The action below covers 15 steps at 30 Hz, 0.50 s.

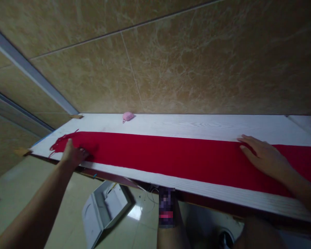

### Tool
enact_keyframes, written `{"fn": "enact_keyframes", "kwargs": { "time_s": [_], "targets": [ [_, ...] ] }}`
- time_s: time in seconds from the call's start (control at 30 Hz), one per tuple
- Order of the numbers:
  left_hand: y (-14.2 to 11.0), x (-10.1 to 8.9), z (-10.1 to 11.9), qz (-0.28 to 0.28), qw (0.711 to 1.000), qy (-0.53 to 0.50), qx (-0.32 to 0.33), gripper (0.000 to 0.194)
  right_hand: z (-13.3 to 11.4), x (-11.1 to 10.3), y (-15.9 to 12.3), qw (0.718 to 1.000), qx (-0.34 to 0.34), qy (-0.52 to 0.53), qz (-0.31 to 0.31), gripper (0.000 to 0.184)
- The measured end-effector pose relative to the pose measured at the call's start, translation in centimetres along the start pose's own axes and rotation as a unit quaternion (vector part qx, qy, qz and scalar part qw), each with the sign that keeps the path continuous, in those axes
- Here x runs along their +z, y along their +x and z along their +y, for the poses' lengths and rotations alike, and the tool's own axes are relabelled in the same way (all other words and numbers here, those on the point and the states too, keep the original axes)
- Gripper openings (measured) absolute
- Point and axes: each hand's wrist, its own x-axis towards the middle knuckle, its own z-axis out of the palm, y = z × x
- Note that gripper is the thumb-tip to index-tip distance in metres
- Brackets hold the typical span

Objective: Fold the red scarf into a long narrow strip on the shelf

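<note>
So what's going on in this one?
A person has both bare hands on a long red fringed cloth laid along a white wood-grain board. The left hand is at the cloth's near edge, close to the fringed end; the right hand lies flat on it further along. A small pink object sits on the board beyond the cloth, near the tiled wall.

Passage along the white board behind the red scarf narrows at a small pink object
</note>
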Motion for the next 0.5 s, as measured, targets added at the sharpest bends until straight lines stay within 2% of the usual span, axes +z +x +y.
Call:
{"fn": "enact_keyframes", "kwargs": {
  "time_s": [0.13,0.33,0.4,0.5],
  "targets": [
    [-1.9,2.2,-0.5,-0.055,0.996,-0.003,-0.064,0.030,-0.1,0.1,0.0,1.000,0.004,-0.010,-0.004,0.056],
    [-5.7,5.6,-1.4,-0.135,0.985,-0.013,-0.103,0.015,-0.7,-0.1,-0.1,1.000,0.013,-0.004,-0.003,0.055],
    [-6.7,6.6,-1.7,-0.137,0.985,-0.015,-0.101,0.014,-1.0,-0.2,-0.1,1.000,0.015,-0.003,-0.003,0.054],
    [-7.6,7.7,-2.1,-0.102,0.990,-0.022,-0.095,0.010,-1.4,-0.3,-0.2,1.000,0.016,-0.007,0.003,0.051]
  ]
}}
